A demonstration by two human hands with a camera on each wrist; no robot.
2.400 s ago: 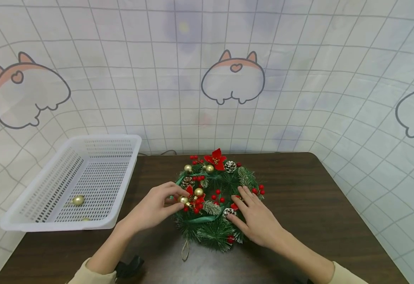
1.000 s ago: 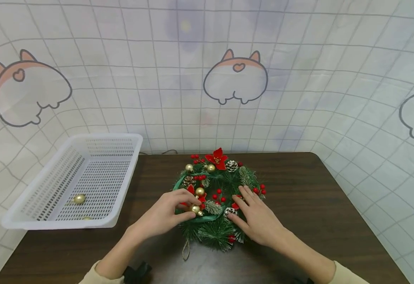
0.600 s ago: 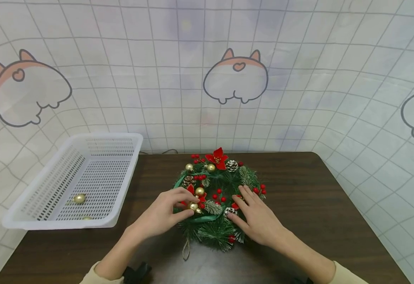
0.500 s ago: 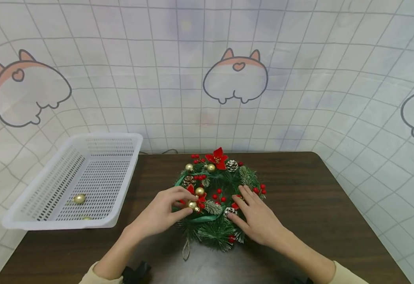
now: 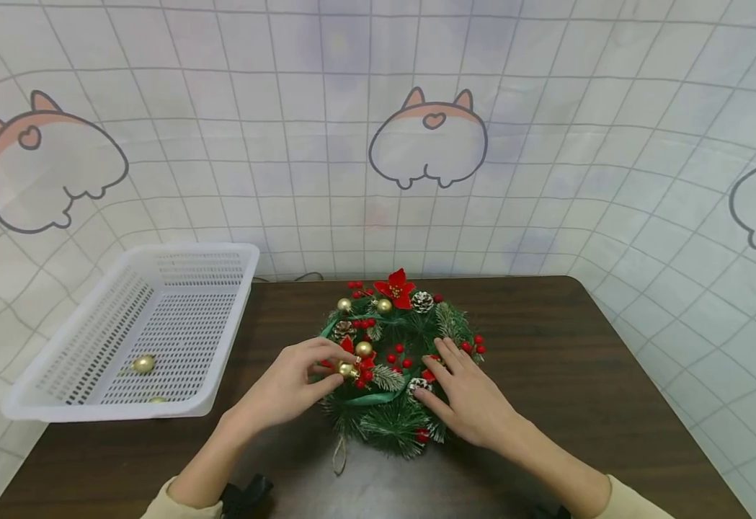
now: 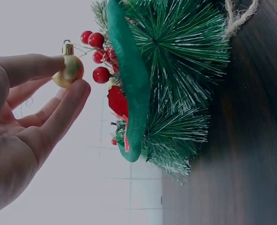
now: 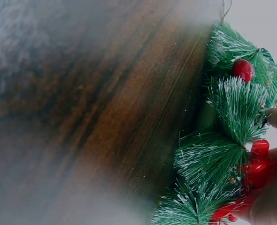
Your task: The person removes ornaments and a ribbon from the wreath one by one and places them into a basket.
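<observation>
My left hand (image 5: 287, 386) pinches a small gold Christmas bauble (image 6: 71, 72) between thumb and fingertips. In the left wrist view the bauble's capped loop points up, beside a cluster of red berries (image 6: 96, 40). Below lies a green Christmas wreath (image 5: 390, 427) with pine cones, red poinsettias, berries and a green ribbon (image 6: 131, 70). Other gold baubles (image 5: 364, 349) sit on its left and back parts. My right hand (image 5: 471, 404) rests with extended fingers on the wreath's right side, over a snowy pine cone (image 5: 419, 388) and a red flower, partly hidden.
A white perforated plastic basket (image 5: 230, 346) stands at the table's left, holding a gold bauble (image 5: 143, 364) and another at its near wall. A twine loop (image 5: 339, 458) hangs off the wreath's front. A gridded cloth backdrop (image 5: 274, 180) rises behind the dark wooden table (image 5: 566, 360).
Holding the bauble, my left hand first shifted right and toward me over the wreath, then drew back slightly left and away from me. My right hand stays in place.
</observation>
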